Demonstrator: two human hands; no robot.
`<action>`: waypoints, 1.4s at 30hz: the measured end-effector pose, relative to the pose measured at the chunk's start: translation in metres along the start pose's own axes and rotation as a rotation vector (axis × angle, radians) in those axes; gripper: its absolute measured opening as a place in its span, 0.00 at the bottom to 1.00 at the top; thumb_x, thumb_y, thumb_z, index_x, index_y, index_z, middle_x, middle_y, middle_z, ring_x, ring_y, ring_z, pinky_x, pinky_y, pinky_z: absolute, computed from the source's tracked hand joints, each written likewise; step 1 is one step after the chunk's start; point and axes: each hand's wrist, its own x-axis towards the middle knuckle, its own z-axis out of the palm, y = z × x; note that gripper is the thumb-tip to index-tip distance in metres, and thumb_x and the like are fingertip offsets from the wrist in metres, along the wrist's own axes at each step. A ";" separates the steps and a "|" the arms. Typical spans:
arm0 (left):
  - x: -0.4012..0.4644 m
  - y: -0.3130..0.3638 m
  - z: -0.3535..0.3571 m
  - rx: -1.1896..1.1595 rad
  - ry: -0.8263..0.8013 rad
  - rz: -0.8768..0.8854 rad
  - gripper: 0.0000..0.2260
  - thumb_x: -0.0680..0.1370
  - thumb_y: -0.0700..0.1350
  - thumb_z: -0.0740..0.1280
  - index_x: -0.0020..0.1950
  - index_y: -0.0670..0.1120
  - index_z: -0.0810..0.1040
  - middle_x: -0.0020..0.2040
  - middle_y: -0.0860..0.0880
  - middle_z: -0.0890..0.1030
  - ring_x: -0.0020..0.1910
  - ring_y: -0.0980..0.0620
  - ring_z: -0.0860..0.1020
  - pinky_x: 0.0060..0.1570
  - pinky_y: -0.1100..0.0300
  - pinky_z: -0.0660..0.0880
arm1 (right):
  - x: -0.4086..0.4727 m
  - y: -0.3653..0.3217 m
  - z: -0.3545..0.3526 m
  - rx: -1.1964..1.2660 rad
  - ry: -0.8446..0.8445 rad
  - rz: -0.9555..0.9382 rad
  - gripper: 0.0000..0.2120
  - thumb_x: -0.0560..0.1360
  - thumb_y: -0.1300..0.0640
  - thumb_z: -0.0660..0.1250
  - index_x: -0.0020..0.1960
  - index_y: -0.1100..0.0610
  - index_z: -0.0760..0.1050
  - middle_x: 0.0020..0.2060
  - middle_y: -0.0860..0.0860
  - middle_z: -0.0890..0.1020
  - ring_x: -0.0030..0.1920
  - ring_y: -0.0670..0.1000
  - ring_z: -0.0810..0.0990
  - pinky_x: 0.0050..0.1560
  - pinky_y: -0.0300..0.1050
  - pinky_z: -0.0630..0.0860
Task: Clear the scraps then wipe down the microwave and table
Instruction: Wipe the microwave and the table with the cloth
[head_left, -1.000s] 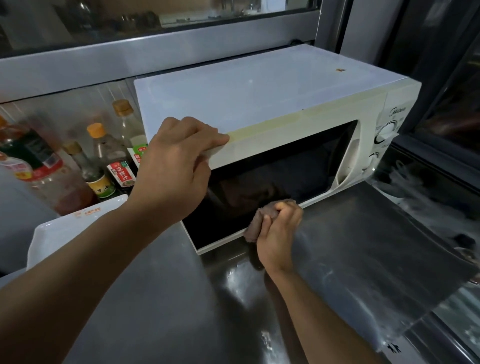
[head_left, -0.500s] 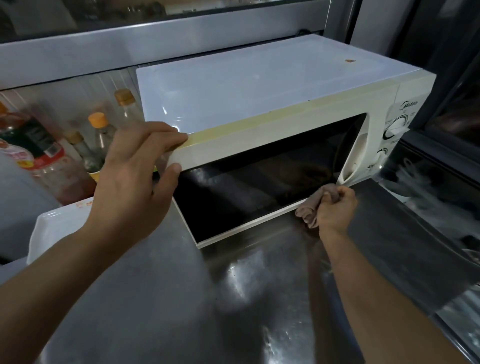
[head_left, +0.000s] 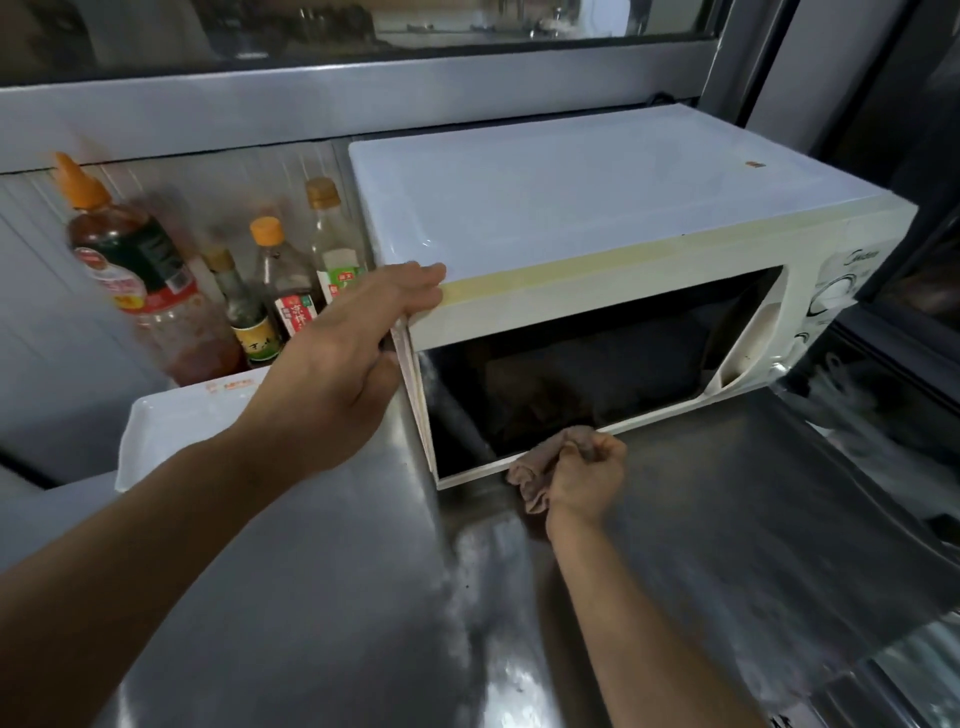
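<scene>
A white microwave (head_left: 597, 208) with a dark glass door stands on the steel table (head_left: 322, 597). My left hand (head_left: 337, 374) grips the microwave's top left front corner, fingers over the top edge and thumb against the side. A crumpled brownish cloth (head_left: 540, 467) is bunched in my right hand (head_left: 589, 475), which holds it against the bottom edge of the door, left of centre.
Several sauce bottles (head_left: 249, 312) stand against the wall left of the microwave. In front of them lies a white tray (head_left: 176, 421). The table's right edge runs beside a dark window frame (head_left: 893, 332).
My right hand has slid the cloth leftwards along the door's bottom edge, back from the right end by the handle. My left hand stays on the top left corner.
</scene>
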 end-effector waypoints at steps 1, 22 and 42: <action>0.001 -0.002 -0.001 0.009 -0.008 0.003 0.27 0.68 0.27 0.57 0.66 0.40 0.72 0.71 0.49 0.70 0.73 0.53 0.63 0.73 0.62 0.58 | -0.013 0.004 0.005 -0.014 -0.012 0.002 0.12 0.73 0.74 0.60 0.48 0.59 0.67 0.36 0.50 0.75 0.34 0.43 0.75 0.31 0.26 0.70; 0.006 -0.021 -0.044 -0.024 -0.315 -0.036 0.34 0.71 0.27 0.58 0.74 0.50 0.64 0.75 0.53 0.63 0.75 0.57 0.58 0.73 0.63 0.54 | -0.145 -0.046 0.005 -0.215 -0.263 -0.350 0.11 0.69 0.68 0.70 0.46 0.56 0.76 0.50 0.54 0.77 0.48 0.49 0.78 0.54 0.44 0.75; 0.011 -0.042 -0.041 0.033 -0.306 0.032 0.34 0.72 0.31 0.63 0.74 0.53 0.62 0.75 0.55 0.61 0.74 0.55 0.61 0.70 0.51 0.63 | -0.136 -0.043 0.052 -0.190 -0.071 -0.837 0.13 0.60 0.76 0.66 0.39 0.63 0.67 0.45 0.54 0.65 0.50 0.52 0.71 0.49 0.48 0.73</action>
